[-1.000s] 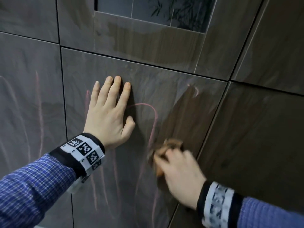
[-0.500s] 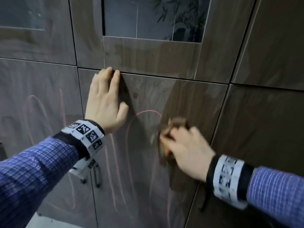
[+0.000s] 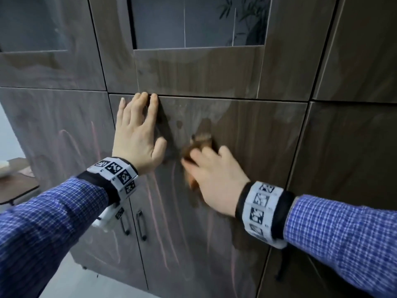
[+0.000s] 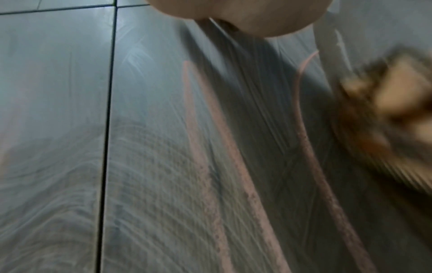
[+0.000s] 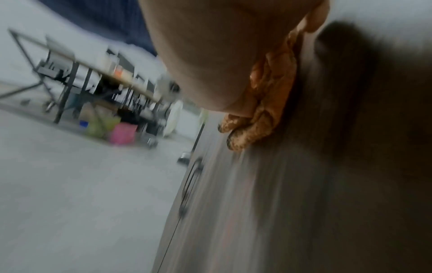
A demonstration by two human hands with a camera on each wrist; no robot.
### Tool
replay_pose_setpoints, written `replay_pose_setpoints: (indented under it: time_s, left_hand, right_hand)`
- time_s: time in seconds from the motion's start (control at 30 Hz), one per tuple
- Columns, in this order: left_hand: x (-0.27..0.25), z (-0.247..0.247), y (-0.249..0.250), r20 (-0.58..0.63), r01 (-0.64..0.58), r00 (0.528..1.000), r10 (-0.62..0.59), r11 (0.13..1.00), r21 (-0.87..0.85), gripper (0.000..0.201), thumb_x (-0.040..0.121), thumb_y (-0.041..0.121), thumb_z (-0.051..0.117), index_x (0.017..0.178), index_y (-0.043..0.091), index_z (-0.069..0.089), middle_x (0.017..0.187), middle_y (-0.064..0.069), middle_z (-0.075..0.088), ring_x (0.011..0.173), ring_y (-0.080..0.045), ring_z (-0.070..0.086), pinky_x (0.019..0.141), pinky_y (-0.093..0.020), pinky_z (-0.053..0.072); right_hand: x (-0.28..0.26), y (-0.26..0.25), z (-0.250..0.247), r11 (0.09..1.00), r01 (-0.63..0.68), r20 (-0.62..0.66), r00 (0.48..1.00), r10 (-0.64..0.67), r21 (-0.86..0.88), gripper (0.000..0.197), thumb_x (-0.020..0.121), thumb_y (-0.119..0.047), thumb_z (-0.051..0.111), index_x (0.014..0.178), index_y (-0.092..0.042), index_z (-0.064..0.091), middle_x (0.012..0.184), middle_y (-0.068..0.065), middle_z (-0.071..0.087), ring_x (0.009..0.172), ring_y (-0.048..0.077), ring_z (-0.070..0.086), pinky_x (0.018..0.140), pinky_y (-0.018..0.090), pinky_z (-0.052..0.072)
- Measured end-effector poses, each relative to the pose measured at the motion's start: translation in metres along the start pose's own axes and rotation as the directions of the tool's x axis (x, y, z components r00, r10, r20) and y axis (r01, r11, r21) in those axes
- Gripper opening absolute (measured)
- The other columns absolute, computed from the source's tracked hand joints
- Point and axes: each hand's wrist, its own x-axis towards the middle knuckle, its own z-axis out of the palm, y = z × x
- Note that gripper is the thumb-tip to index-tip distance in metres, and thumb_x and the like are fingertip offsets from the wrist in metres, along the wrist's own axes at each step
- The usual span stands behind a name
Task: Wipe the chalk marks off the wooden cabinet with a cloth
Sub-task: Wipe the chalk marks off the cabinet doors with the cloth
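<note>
The dark wooden cabinet door (image 3: 257,147) carries pink chalk marks (image 3: 154,211) that run down its lower half; the left wrist view shows chalk lines (image 4: 233,166) close up. My left hand (image 3: 137,134) lies flat on the door with straight fingers, fingertips at the door's top edge. My right hand (image 3: 212,177) presses a bunched orange-brown cloth (image 3: 202,140) against the door just right of the left hand. The cloth (image 5: 264,110) bulges out under the palm in the right wrist view. The cloth (image 4: 395,103) is blurred at the right edge of the left wrist view.
Glass-fronted upper doors (image 3: 193,24) sit above the panel. Two dark handles (image 3: 140,225) hang low on the doors. Faint chalk also streaks the left door (image 3: 64,138). A table (image 3: 15,183) stands at the far left; a long table with bins (image 5: 112,88) stands across the room.
The right hand with the cloth has moved up and left across the door, and the arched chalk line there is gone. The left hand has slid up to the door's top edge.
</note>
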Motion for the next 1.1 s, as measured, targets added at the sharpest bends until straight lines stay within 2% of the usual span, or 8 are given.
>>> replay_pose_setpoints:
  time_s: [0.13, 0.3, 0.43, 0.53, 0.77, 0.9, 1.0, 1.1]
  left_hand:
    - [-0.004, 0.006, -0.002, -0.039, -0.006, 0.999, 0.006, 1.000, 0.003, 0.083, 0.083, 0.039, 0.042, 0.155, -0.001, 0.032, 0.152, -0.029, 0.035, 0.145, -0.043, 0.029, 0.124, -0.058, 0.010]
    - [-0.004, 0.007, 0.004, -0.050, 0.040, 0.998, -0.041, 0.999, -0.009, 0.084, 0.082, 0.038, 0.042, 0.155, -0.001, 0.030, 0.152, -0.030, 0.033, 0.146, -0.044, 0.026, 0.125, -0.055, 0.007]
    - [-0.003, 0.005, 0.003, -0.035, 0.038, 0.999, -0.039, 0.999, -0.028, 0.089, 0.075, 0.034, 0.041, 0.155, -0.002, 0.028, 0.153, -0.030, 0.030, 0.147, -0.045, 0.024, 0.125, -0.057, 0.007]
    - [-0.004, 0.003, 0.000, 0.001, 0.038, 0.999, -0.038, 0.999, -0.017, 0.091, 0.073, 0.035, 0.039, 0.156, -0.001, 0.026, 0.154, -0.029, 0.029, 0.147, -0.044, 0.023, 0.125, -0.056, 0.006]
    - [0.000, -0.010, 0.000, 0.084, 0.007, 0.996, -0.013, 0.997, 0.071, 0.094, 0.070, 0.036, 0.039, 0.155, -0.003, 0.028, 0.151, -0.031, 0.033, 0.144, -0.045, 0.027, 0.123, -0.060, 0.010]
    - [0.000, -0.015, -0.003, 0.119, -0.030, 0.993, 0.018, 0.994, 0.104, 0.096, 0.068, 0.038, 0.039, 0.155, -0.003, 0.028, 0.149, -0.028, 0.034, 0.143, -0.045, 0.029, 0.123, -0.060, 0.011]
    - [0.000, -0.015, -0.001, 0.106, -0.023, 0.994, 0.013, 0.994, 0.102, 0.097, 0.065, 0.031, 0.048, 0.154, -0.003, 0.030, 0.148, -0.026, 0.035, 0.143, -0.045, 0.030, 0.124, -0.059, 0.012]
    - [0.001, -0.014, 0.000, 0.105, -0.022, 0.994, 0.009, 0.992, 0.123, 0.106, 0.058, 0.021, 0.070, 0.154, -0.003, 0.031, 0.147, -0.026, 0.037, 0.141, -0.044, 0.031, 0.123, -0.059, 0.013]
  right_hand:
    - [0.026, 0.003, -0.018, 0.990, -0.138, -0.009, 0.990, 0.138, 0.019, 0.056, 0.084, -0.030, 0.052, 0.139, -0.019, 0.048, 0.126, 0.003, 0.045, 0.105, 0.025, 0.042, 0.081, 0.043, 0.030]
    - [-0.028, -0.027, 0.016, 0.964, 0.266, 0.362, 0.899, -0.246, -0.007, 0.042, 0.091, -0.035, 0.047, 0.127, -0.019, 0.061, 0.130, 0.003, 0.042, 0.108, 0.024, 0.042, 0.086, 0.044, 0.032]
    - [0.000, 0.007, -0.018, 0.998, 0.058, 0.121, 0.991, -0.060, 0.019, 0.047, 0.087, -0.030, 0.044, 0.132, -0.021, 0.054, 0.127, 0.000, 0.043, 0.109, 0.023, 0.042, 0.085, 0.043, 0.031]
    - [0.022, 0.025, -0.040, 0.978, -0.192, -0.071, 0.978, 0.198, 0.077, 0.054, 0.088, -0.029, 0.047, 0.141, -0.020, 0.044, 0.130, 0.000, 0.041, 0.110, 0.022, 0.042, 0.083, 0.042, 0.029]
    - [-0.058, -0.002, 0.012, 0.976, 0.217, 0.254, 0.943, -0.215, 0.022, 0.039, 0.078, -0.031, 0.054, 0.111, -0.020, 0.071, 0.117, -0.001, 0.054, 0.098, 0.023, 0.048, 0.077, 0.041, 0.033]
    - [-0.043, 0.050, -0.035, 0.998, -0.060, -0.025, 0.998, 0.060, -0.001, 0.054, 0.074, -0.024, 0.057, 0.128, -0.018, 0.060, 0.113, 0.004, 0.053, 0.092, 0.027, 0.049, 0.073, 0.041, 0.034]
    - [-0.028, 0.067, -0.063, 0.938, -0.347, -0.089, 0.935, 0.344, -0.015, 0.062, 0.082, -0.026, 0.052, 0.144, -0.021, 0.045, 0.118, 0.003, 0.047, 0.097, 0.027, 0.047, 0.074, 0.041, 0.030]
    - [-0.046, 0.051, -0.048, 0.981, -0.195, 0.033, 0.980, 0.195, -0.019, 0.068, 0.078, -0.025, 0.060, 0.144, -0.015, 0.045, 0.120, 0.006, 0.048, 0.097, 0.028, 0.046, 0.077, 0.043, 0.034]
